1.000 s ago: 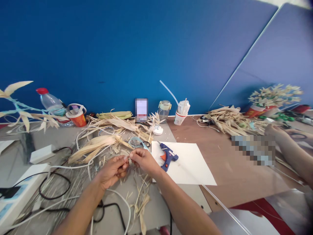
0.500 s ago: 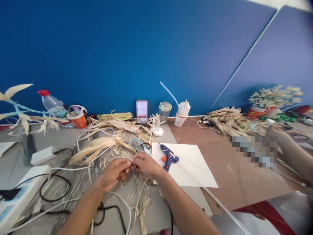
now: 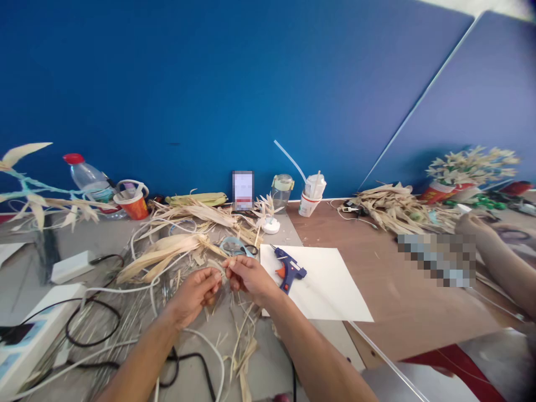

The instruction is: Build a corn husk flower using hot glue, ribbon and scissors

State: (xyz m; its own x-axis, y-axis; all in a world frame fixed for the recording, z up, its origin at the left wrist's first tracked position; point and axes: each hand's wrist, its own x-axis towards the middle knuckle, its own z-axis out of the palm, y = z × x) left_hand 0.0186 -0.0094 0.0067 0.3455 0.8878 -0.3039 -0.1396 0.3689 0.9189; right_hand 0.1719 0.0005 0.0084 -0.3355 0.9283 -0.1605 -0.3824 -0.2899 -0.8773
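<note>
Both hands meet above the table, fingertips close together. My left hand (image 3: 199,291) is closed in a pinch, and whatever it holds is too small to make out. Just beside it my right hand (image 3: 247,274) also pinches, its thumb and forefinger pressed together on something I cannot make out. Dried corn husks (image 3: 171,251) lie in a loose pile beyond and left of my hands. Right of my right hand, a blue glue gun (image 3: 288,267) rests on a white sheet of paper (image 3: 335,290). Scissors with light blue handles (image 3: 234,245) lie behind my fingers.
A power strip (image 3: 37,340) and tangled cables occupy the left. Along the back stand a red cup (image 3: 136,206), a phone (image 3: 243,190), a clear bottle (image 3: 282,191) and a white cup (image 3: 310,204). Another person's arm (image 3: 498,259) reaches in at right, near a husk heap (image 3: 389,206).
My fingertips have drawn slightly apart, leaving a small gap between the two hands. The glue gun and paper have stayed put.
</note>
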